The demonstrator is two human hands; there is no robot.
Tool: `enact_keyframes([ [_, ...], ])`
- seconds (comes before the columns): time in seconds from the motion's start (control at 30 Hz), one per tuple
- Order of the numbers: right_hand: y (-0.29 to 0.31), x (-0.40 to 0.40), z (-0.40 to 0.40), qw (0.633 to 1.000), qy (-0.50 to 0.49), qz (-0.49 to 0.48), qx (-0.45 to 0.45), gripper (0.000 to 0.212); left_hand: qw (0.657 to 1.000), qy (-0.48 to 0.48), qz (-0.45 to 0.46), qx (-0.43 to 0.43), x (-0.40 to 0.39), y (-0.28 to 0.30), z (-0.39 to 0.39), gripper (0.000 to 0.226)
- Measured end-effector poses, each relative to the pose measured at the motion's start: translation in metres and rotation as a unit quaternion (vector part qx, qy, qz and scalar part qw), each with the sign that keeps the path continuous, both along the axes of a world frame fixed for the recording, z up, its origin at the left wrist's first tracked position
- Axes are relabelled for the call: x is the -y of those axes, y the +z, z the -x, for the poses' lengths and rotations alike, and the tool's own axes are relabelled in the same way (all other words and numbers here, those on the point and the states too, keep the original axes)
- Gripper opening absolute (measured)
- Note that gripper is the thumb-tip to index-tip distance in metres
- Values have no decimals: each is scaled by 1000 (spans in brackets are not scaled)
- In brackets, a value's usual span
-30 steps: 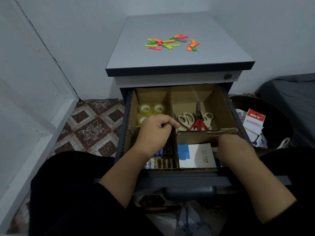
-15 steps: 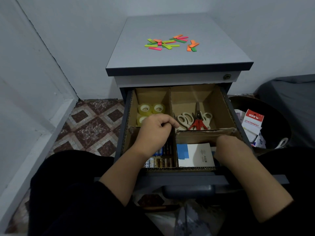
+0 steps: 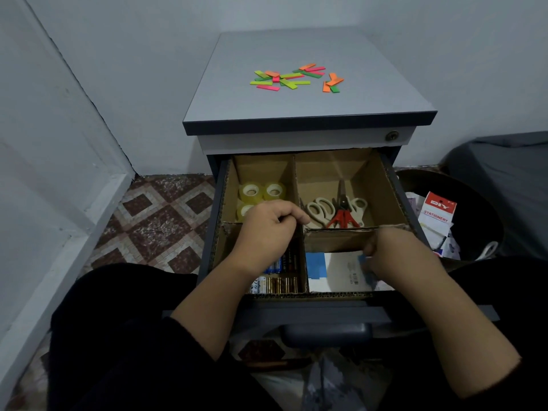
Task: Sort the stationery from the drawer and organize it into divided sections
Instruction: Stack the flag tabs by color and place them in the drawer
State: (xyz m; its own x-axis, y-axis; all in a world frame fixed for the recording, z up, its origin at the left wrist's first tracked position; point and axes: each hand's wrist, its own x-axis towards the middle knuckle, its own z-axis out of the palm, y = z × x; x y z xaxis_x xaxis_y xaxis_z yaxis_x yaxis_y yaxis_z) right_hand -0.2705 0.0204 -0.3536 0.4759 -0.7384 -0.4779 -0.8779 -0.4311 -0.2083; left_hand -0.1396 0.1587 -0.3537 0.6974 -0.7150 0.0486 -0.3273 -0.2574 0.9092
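The drawer (image 3: 308, 295) stands pulled out in front of me, its cardboard dividers (image 3: 299, 247) cutting it into four sections: tape rolls (image 3: 262, 192) at the back left, scissors (image 3: 335, 210) at the back right, batteries (image 3: 280, 277) at the front left, and paper pads (image 3: 335, 271) at the front right. My left hand (image 3: 267, 232) sits where it was a second ago, fingers curled over the centre divider above the batteries; whether it pinches the cardboard or something small I cannot tell. What has changed is on the other side: my right hand (image 3: 394, 256) has slid a little inward in the front right section, and a small blue piece (image 3: 363, 261) now shows at its fingertips, pinched against the white pad. I judge this as the paper section being tidied, with most sorting done. The coloured sticky tabs (image 3: 292, 77) still lie scattered on the cabinet top (image 3: 355, 96), apparently the last group left to place.
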Motion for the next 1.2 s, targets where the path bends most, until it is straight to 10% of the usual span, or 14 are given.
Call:
enact_keyframes([
  [0.2,-11,-20,-27,992,13,-105,66,7,1000,-2,4,0,2,-2,-1,43],
  [1.2,-15,-27,-19,984,170,29,55,44,1000,-14,2,6,0,-4,-2,39],
])
